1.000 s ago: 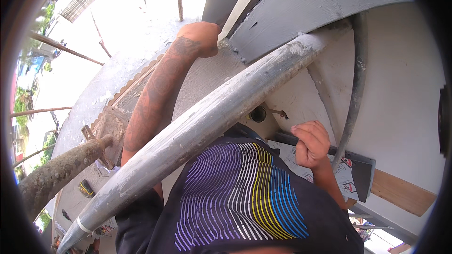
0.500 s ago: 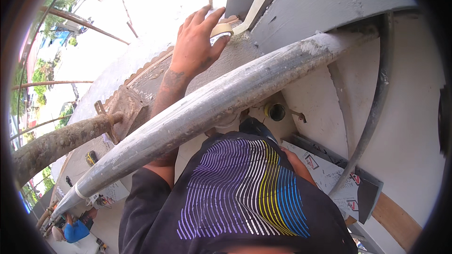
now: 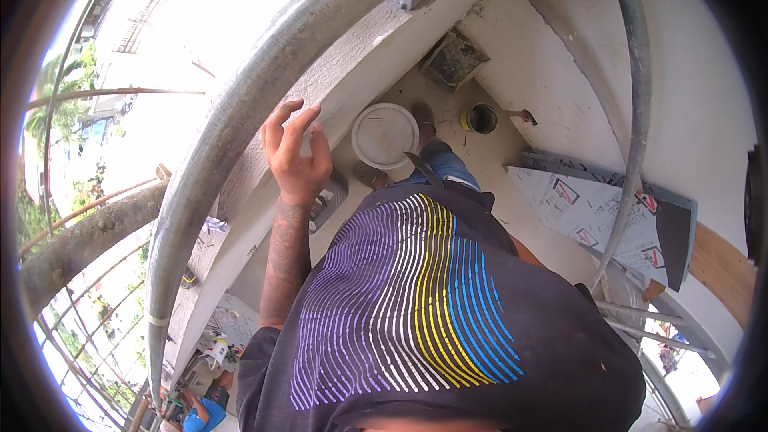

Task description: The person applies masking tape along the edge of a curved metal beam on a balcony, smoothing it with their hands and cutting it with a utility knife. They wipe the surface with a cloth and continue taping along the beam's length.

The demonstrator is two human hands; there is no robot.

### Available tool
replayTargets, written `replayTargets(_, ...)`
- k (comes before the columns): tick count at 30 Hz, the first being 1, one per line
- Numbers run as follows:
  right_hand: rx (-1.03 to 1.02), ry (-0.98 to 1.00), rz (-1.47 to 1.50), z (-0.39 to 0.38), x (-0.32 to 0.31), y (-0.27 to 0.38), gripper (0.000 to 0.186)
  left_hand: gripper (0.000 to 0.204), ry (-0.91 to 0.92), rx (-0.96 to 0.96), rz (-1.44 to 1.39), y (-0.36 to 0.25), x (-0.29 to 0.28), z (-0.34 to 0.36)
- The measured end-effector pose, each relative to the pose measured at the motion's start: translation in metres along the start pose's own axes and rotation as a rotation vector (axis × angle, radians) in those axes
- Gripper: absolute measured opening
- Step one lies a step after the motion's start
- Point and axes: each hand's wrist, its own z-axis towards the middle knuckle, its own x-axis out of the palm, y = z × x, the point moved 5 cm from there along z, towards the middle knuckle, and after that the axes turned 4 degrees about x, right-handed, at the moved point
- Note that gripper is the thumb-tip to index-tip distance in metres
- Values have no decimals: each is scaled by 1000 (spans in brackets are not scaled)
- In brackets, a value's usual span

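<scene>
My left hand (image 3: 294, 156) is raised beside the thick curved metal pipe (image 3: 212, 136), its fingers loosely bent and apart with nothing visible in them. Behind it runs a rough pale ledge (image 3: 352, 56). My right hand is hidden behind my dark striped shirt (image 3: 432, 304); only a bit of that arm shows. Below, by my feet, are a round white lid or bucket top (image 3: 385, 136), a dark open can (image 3: 481, 118) and a grimy square container (image 3: 452, 62).
Film-covered sheets (image 3: 576, 208) and a wooden board (image 3: 724, 272) lean at the right, crossed by a thinner bent pipe (image 3: 636, 80). Scaffold poles (image 3: 96, 216) stand at the bright open left side. A person in blue (image 3: 200, 412) is at the lower left.
The view has tilted down to the floor corner. My left hand has left the tape roll it touched and dropped nearer my body. My right hand, seen a second ago, has gone from sight.
</scene>
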Motion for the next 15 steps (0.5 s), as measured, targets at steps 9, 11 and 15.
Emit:
replayTargets(9, -188, -4, -577, -67, -27, -4, 45, 35, 166, 141, -251, -57, -14, -23)
replayTargets(11, -185, 21, -692, -79, -40, 1, 43, 34, 136, 137, -266, -72, -17, -34)
replayTargets(15, -109, 67, -898, -96, -80, 5, 41, 33, 80, 151, -266, -103, -12, -51)
